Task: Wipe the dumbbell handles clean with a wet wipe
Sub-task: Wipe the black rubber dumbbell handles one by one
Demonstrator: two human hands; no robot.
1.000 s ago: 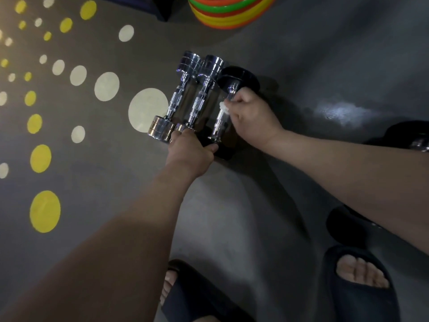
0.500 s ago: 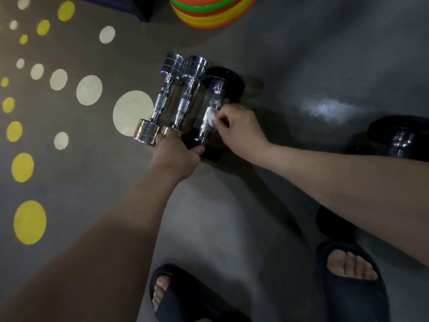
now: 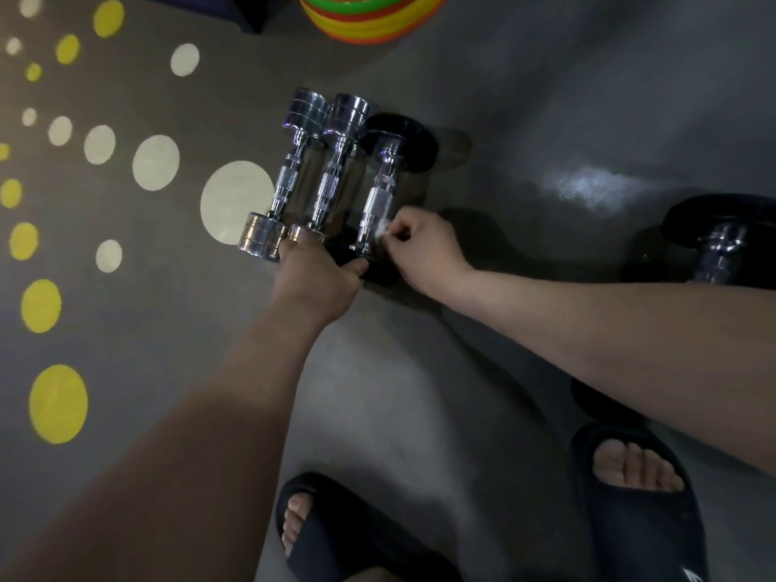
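Three dumbbells lie side by side on the grey floor. The left chrome dumbbell (image 3: 282, 191) and the middle chrome dumbbell (image 3: 329, 182) have knurled handles. The right one is a black-ended dumbbell (image 3: 378, 199) with a chrome handle. My right hand (image 3: 424, 249) pinches a small white wet wipe (image 3: 382, 232) against the near end of that handle. My left hand (image 3: 319, 279) grips the near black end of the same dumbbell, its fingers touching the middle dumbbell's near end.
Another black dumbbell (image 3: 722, 241) stands at the right edge. A stack of coloured discs (image 3: 369, 18) sits at the top. Yellow and cream dots (image 3: 237, 201) mark the floor at left. My feet in dark slides (image 3: 630, 497) are at the bottom.
My right hand has slid the wipe down the black-ended dumbbell's handle, from its far end toward the near end. My left hand has kept its hold.
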